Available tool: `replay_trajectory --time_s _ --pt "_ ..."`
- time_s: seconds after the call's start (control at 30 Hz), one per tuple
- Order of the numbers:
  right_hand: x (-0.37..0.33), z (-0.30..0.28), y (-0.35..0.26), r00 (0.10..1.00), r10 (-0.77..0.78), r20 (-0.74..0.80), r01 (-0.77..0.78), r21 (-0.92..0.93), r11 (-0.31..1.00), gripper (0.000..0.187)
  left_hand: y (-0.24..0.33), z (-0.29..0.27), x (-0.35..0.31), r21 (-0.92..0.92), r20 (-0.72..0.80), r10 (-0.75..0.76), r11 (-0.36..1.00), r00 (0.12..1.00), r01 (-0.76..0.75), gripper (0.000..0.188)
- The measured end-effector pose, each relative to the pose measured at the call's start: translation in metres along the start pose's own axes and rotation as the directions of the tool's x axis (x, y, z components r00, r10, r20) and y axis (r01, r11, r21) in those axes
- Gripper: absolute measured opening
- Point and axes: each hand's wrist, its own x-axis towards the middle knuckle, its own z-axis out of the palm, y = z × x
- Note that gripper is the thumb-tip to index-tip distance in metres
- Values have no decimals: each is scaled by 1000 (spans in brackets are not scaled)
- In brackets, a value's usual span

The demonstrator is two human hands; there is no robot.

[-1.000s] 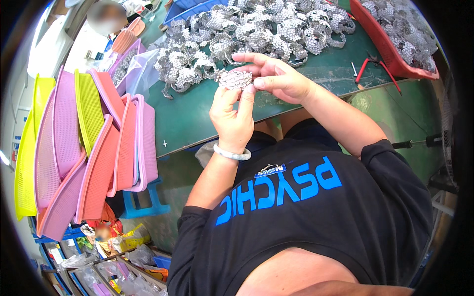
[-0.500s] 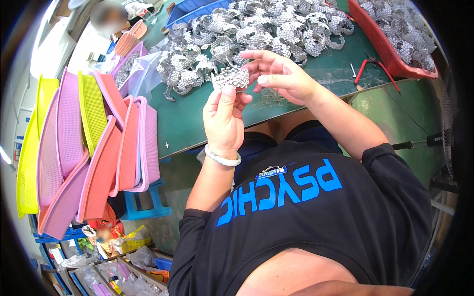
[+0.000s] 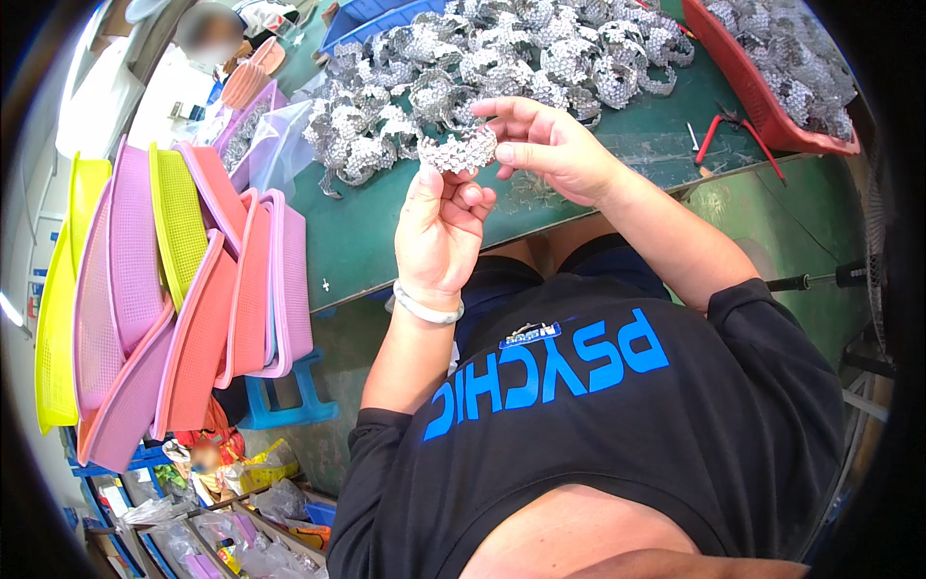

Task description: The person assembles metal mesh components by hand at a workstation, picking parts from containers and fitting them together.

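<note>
A silver cuff bracelet (image 3: 459,154) with a bumpy, honeycomb-like surface is held up over the table's front edge. My left hand (image 3: 439,227) grips it from below, thumb at its left end and fingers curled beneath. At the cuff's right end, the thumb of my right hand (image 3: 559,154) meets the metal. The index finger of that hand reaches over behind the cuff, and its other fingers are partly hidden. Beyond both hands spreads a large pile of similar silver cuffs (image 3: 569,58) on the green table (image 3: 376,227).
A red basket (image 3: 772,106) of silver pieces stands at the far right, beside red-handled pliers (image 3: 711,140). Stacked colourful baskets (image 3: 198,338) fill the left side, above a blue stool (image 3: 289,400). A blue tray (image 3: 386,21) sits behind the pile. Another person (image 3: 260,19) is at the far left.
The cuff has turned, showing more of its curve. My left thumb has slid from its face down to its left end. My right thumb has come against the right end.
</note>
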Motion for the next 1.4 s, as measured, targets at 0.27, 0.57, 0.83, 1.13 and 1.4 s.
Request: replay_trajectory --time_s 0.27,0.57,0.83,1.13,1.4 --pt "2 2 -2 1000 25 -17 -26 -14 1000 50 0 -6 4 -72 -22 -48 996 999 46 25" --pt "3 5 -3 993 -26 -113 19 -64 998 53 -2 -13 10 -33 -126 -101 995 987 98 27" --pt "7 5 2 975 -88 -204 37 -241 970 53 -6 -9 18 228 -340 88 974 936 -9 19" --pt "9 11 10 946 -266 -187 130 -533 836 60 -8 -21 17 334 -298 187 939 936 -81 22" --pt "16 12 21 906 -375 -196 190 -604 774 61 -9 -22 17 439 -213 251 888 944 -137 35"
